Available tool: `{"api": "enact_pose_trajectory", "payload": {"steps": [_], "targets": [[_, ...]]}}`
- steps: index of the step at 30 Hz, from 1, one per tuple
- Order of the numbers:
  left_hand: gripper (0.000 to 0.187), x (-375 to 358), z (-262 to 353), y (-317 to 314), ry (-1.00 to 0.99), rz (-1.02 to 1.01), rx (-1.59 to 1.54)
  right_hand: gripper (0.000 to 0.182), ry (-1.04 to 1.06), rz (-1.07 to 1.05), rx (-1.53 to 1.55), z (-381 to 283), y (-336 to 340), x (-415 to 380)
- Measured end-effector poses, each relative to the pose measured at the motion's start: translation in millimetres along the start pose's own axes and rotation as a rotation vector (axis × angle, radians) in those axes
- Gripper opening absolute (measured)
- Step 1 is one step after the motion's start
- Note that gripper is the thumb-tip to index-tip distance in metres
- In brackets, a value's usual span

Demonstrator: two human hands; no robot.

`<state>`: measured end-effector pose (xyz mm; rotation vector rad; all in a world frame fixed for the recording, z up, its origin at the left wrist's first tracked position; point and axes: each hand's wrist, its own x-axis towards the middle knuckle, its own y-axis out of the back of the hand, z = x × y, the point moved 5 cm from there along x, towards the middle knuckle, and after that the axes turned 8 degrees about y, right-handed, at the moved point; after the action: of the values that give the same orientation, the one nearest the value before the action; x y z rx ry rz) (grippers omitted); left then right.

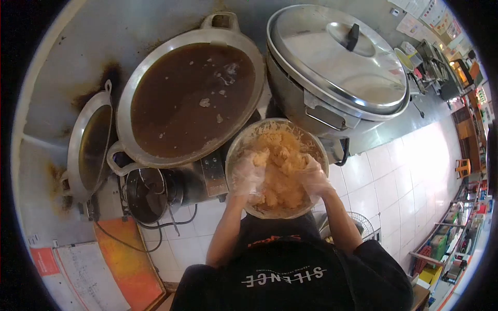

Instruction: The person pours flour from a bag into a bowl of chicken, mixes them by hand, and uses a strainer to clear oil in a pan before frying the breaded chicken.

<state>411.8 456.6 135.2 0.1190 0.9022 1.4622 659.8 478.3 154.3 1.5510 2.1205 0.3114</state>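
A metal bowl (231, 146) in front of my body holds crumbly, golden flour-coated food pieces (280, 176). My left hand (248, 174), in a clear plastic glove, is inside the bowl on the left, its fingers curled round a coated clump. Opposite it, my right hand (314, 179), gloved the same way, cups coated pieces against the bowl's right side. Coating hides some fingertips of both hands. What lies under the coating does not show.
Beyond the bowl, a wide two-handled pan (126, 122) holds dark brown oil. A large lidded pot (332, 57) stands at the right. On the left are a smaller pan (78, 140) and a dark pot (148, 194). A wire basket (361, 224) sits low at the right.
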Motion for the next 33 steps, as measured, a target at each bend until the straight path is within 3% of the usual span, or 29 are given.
{"api": "enact_pose_trajectory", "payload": {"steps": [1,3,5,6,7,8,10,12,13,16,19,22,24,25,26,27,28,30,33], "targets": [[0.044,-21.0,10.8,11.5,-0.059,0.215,-0.117,0.054,0.000,-0.005,-0.260,-6.7,4.3,0.8],[0.045,6.5,-38.3,-20.9,-0.184,0.295,0.218,0.054,0.046,-0.036,-0.136,-6.7,7.2,1.3],[0.046,17.3,-69.3,-37.5,-0.233,0.332,0.113,0.053,0.035,-0.103,-0.075,-17.9,8.5,1.4],[0.047,13.8,-68.3,-40.0,-0.223,0.322,-0.162,0.052,-0.004,-0.149,-0.079,-34.6,16.7,-3.7],[0.047,11.5,-68.3,-42.2,-0.205,0.306,-0.233,0.051,-0.047,-0.195,-0.082,-41.6,19.8,-8.9],[0.047,6.2,-61.9,-40.3,-0.187,0.292,-0.305,0.050,0.029,-0.145,-0.167,-36.5,18.5,-6.5],[0.047,-31.5,1.2,-3.0,-0.144,0.264,-0.046,0.048,0.179,-0.042,-0.343,-18.3,14.3,-2.9],[0.044,-63.4,50.0,29.0,-0.117,0.289,-0.241,0.048,0.255,-0.033,-0.219,-21.5,19.0,-2.6],[0.043,-71.9,58.2,34.4,-0.091,0.301,-0.339,0.048,0.288,-0.040,-0.154,-22.4,17.7,-4.2],[0.044,-68.4,60.2,24.1,-0.176,0.333,-0.236,0.031,0.351,0.129,-0.297,-65.7,-7.4,-16.0],[0.049,-70.6,67.2,18.0,-0.247,0.430,-0.149,0.045,0.585,0.138,-0.282,-74.7,-24.8,-22.7],[0.062,-62.3,40.1,10.0,-0.227,0.385,-0.161,0.067,0.280,-0.265,-0.386,-102.4,-28.1,-20.7],[0.074,-61.7,23.6,-5.8,-0.087,0.266,0.010,0.082,0.652,-0.272,-0.538,-89.2,-44.7,-30.0],[0.076,-78.4,46.1,4.2,-0.121,0.144,-0.172,0.092,0.820,-0.198,-0.652,-72.3,-51.8,-31.4],[0.072,-66.2,33.2,-5.2,-0.132,0.115,-0.344,0.065,0.788,-0.097,-0.705,-54.9,-65.2,-22.3],[0.068,-54.5,21.5,-14.9,-0.144,0.086,-0.516,0.060,0.656,-0.177,-0.671,-73.0,-58.3,-19.6],[0.065,-65.9,43.2,2.5,-0.116,0.133,-0.311,0.055,0.521,-0.246,-0.644,-91.1,-50.7,-19.4],[0.059,-73.0,47.0,-6.2,-0.144,0.115,-0.370,0.049,0.851,0.042,-0.479,-42.6,-72.6,-2.8],[0.056,-74.8,35.3,-2.7,-0.107,0.117,-0.385,0.044,0.779,-0.004,-0.573,7.5,-103.4,29.1]]}}
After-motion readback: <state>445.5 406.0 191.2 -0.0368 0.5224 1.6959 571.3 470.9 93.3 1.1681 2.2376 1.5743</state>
